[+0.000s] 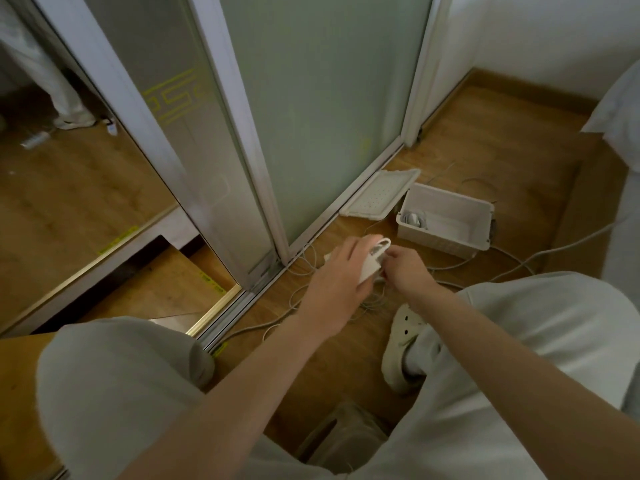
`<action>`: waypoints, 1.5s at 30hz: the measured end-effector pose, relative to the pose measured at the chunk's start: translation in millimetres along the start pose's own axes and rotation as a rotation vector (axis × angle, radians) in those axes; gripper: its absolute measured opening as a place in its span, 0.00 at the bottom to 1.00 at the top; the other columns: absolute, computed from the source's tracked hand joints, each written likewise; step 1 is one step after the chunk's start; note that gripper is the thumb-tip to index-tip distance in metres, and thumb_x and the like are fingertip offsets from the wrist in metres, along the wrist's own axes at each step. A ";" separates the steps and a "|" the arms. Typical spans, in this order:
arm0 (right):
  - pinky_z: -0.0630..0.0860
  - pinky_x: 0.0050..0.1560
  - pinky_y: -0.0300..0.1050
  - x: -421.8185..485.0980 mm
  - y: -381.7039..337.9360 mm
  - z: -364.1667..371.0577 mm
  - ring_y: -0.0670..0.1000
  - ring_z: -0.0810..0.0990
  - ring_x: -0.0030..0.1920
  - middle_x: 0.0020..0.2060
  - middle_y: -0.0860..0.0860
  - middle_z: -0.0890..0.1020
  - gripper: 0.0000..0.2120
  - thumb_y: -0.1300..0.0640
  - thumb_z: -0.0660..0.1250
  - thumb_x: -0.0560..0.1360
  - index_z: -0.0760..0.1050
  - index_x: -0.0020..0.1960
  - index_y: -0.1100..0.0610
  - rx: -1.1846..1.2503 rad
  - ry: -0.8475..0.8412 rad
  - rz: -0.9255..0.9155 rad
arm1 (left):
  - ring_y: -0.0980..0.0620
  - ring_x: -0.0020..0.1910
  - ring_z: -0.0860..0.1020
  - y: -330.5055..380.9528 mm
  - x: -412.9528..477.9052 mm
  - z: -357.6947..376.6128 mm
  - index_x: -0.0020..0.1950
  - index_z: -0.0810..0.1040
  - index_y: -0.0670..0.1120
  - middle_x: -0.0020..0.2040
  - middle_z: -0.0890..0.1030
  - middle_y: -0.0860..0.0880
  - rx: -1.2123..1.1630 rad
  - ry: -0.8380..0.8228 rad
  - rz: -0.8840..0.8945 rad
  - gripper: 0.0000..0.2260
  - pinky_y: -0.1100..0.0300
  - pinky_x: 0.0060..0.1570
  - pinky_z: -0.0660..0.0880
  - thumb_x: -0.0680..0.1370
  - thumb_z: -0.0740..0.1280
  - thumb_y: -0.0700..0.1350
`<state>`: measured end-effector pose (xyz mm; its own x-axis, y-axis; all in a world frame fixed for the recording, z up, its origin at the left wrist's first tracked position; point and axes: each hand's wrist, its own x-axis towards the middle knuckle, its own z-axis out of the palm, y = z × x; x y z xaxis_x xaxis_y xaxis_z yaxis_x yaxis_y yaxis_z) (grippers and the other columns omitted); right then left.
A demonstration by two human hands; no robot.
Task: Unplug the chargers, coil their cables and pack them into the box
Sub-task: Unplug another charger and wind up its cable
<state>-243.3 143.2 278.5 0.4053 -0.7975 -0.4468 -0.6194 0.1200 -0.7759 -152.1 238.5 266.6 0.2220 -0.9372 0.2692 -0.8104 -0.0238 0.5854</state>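
Left fingers (pixel 351 249): curled over the top of a white charger (pixel 370 265), gripping it from the left side.
Left hand (pixel 337 275): held above the floor, back of the hand toward the camera, its bare forearm running in from the near left.
Right fingers (pixel 393 258): bunched together at the right edge of the charger and seemingly pinching the cable (pixel 381 244); the blur hides the exact contact.
Right hand (pixel 407 268): just right of the left hand, nearly touching it, with the charger between the two.
Cable: white, looped round the charger, with one loop standing up above the left fingers and thin strands hanging below both hands.
Box (pixel 450 245): white, open-topped, on the floor just beyond and to the right of the hands.
Coiled charger (pixel 414 219): lies inside the box, in its left end.
Lid (pixel 377 197): white, off the box and to its left, lying against the track of the sliding door (pixel 311 98).
Loose cables (pixel 519 266): white, trailing over the floor (pixel 485 140) under the hands, round the box and away to the right.
Shoe (pixel 401 344): pale clog, on the floor, near side of the right hand.
Mirror (pixel 69 185): on the far left, reflecting the wooden floor.
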 end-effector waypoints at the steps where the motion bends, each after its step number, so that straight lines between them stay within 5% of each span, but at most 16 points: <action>1: 0.70 0.35 0.42 -3.3 0.0 -2.0 0.50 0.72 0.34 0.37 0.57 0.77 0.13 0.70 0.53 0.78 0.76 0.50 0.66 -0.011 -0.031 -0.020 | 0.55 0.59 0.71 -1.8 -2.3 -1.7 0.73 0.61 0.49 0.65 0.69 0.50 0.010 -0.005 0.020 0.27 0.66 0.50 0.71 0.77 0.67 0.44; 4: 0.79 0.45 0.49 -10.0 0.1 -5.6 0.55 0.76 0.42 0.45 0.64 0.79 0.13 0.69 0.53 0.79 0.77 0.51 0.66 0.178 -0.107 -0.017 | 0.55 0.59 0.71 -4.6 -7.0 -9.8 0.73 0.62 0.50 0.65 0.70 0.51 -0.005 -0.019 0.083 0.25 0.65 0.49 0.73 0.77 0.66 0.45; 7: 0.78 0.34 0.37 -12.5 -4.5 -8.4 0.50 0.79 0.39 0.46 0.60 0.80 0.10 0.65 0.60 0.78 0.77 0.54 0.68 0.404 -0.108 0.120 | 0.56 0.58 0.71 -2.6 -5.4 -18.9 0.72 0.63 0.49 0.64 0.71 0.50 -0.021 0.003 0.121 0.23 0.65 0.49 0.73 0.78 0.63 0.47; 11: 0.78 0.35 0.35 -19.1 -14.7 -9.6 0.47 0.78 0.36 0.40 0.55 0.81 0.08 0.63 0.64 0.77 0.77 0.54 0.65 0.550 -0.201 0.191 | 0.57 0.58 0.71 -8.8 1.2 -25.7 0.71 0.63 0.51 0.64 0.70 0.51 -0.190 0.068 -0.060 0.24 0.65 0.54 0.72 0.77 0.64 0.41; 16: 0.75 0.36 0.34 -22.6 -23.8 2.2 0.45 0.75 0.34 0.36 0.53 0.79 0.10 0.60 0.62 0.78 0.79 0.52 0.64 0.448 -0.161 0.061 | 0.56 0.57 0.72 -17.9 4.8 -19.9 0.72 0.62 0.47 0.63 0.71 0.50 -0.301 0.100 -0.231 0.24 0.79 0.50 0.67 0.78 0.64 0.41; 21: 0.76 0.41 0.34 -32.0 -22.9 9.1 0.44 0.77 0.37 0.36 0.48 0.79 0.13 0.50 0.65 0.76 0.79 0.48 0.59 0.287 -0.107 -0.096 | 0.52 0.51 0.74 -20.7 8.3 -19.1 0.73 0.61 0.48 0.60 0.72 0.47 -0.283 0.108 -0.274 0.24 0.63 0.47 0.74 0.78 0.64 0.41; 24: 0.80 0.53 0.50 -29.2 -22.1 5.1 0.54 0.82 0.47 0.42 0.54 0.83 0.08 0.53 0.67 0.75 0.80 0.48 0.57 0.086 -0.097 -0.143 | 0.54 0.55 0.73 -14.6 5.8 -20.8 0.74 0.59 0.49 0.64 0.69 0.49 -0.293 0.065 -0.249 0.27 0.62 0.50 0.75 0.78 0.65 0.41; 27: 0.79 0.53 0.59 -29.5 -22.3 2.9 0.60 0.83 0.48 0.44 0.60 0.83 0.08 0.57 0.64 0.77 0.79 0.45 0.60 -0.059 -0.104 -0.130 | 0.56 0.53 0.71 -12.5 7.1 -22.6 0.74 0.59 0.51 0.65 0.67 0.50 -0.236 0.001 -0.206 0.27 0.69 0.45 0.72 0.77 0.65 0.41; 32: 0.76 0.59 0.55 -34.4 -18.9 -6.9 0.57 0.81 0.48 0.43 0.58 0.82 0.11 0.60 0.60 0.79 0.78 0.44 0.62 0.103 -0.206 -0.089 | 0.54 0.57 0.74 -12.5 6.9 -24.7 0.73 0.60 0.51 0.64 0.72 0.49 -0.503 -0.103 -0.286 0.23 0.58 0.51 0.78 0.79 0.63 0.42; 35: 0.74 0.59 0.52 -35.2 -17.6 -9.1 0.52 0.78 0.47 0.42 0.53 0.81 0.11 0.60 0.56 0.80 0.77 0.53 0.63 0.390 -0.251 -0.075 | 0.53 0.56 0.76 -7.1 4.1 -30.8 0.71 0.60 0.54 0.60 0.73 0.51 -0.788 -0.158 -0.364 0.19 0.63 0.44 0.78 0.81 0.58 0.43; 38: 0.75 0.51 0.45 -32.0 -16.8 -8.3 0.47 0.80 0.44 0.41 0.51 0.81 0.12 0.60 0.56 0.81 0.72 0.61 0.61 0.520 -0.293 -0.058 | 0.55 0.53 0.78 -3.5 4.1 -32.1 0.69 0.62 0.54 0.57 0.75 0.52 -0.830 -0.111 -0.390 0.18 0.62 0.46 0.79 0.81 0.58 0.42; 45: 0.76 0.52 0.47 -27.0 -6.8 -8.2 0.52 0.78 0.47 0.49 0.56 0.79 0.07 0.57 0.59 0.79 0.75 0.52 0.58 0.067 -0.088 -0.259 | 0.53 0.57 0.77 -6.8 6.9 -31.9 0.74 0.60 0.51 0.62 0.73 0.50 -0.774 -0.137 -0.442 0.24 0.60 0.48 0.79 0.80 0.62 0.41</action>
<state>-255.6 159.1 299.5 0.6030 -0.7526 -0.2646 -0.4426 -0.0396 -0.8958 -127.8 243.3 288.9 0.3202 -0.9325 -0.1669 -0.0641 -0.1971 0.9783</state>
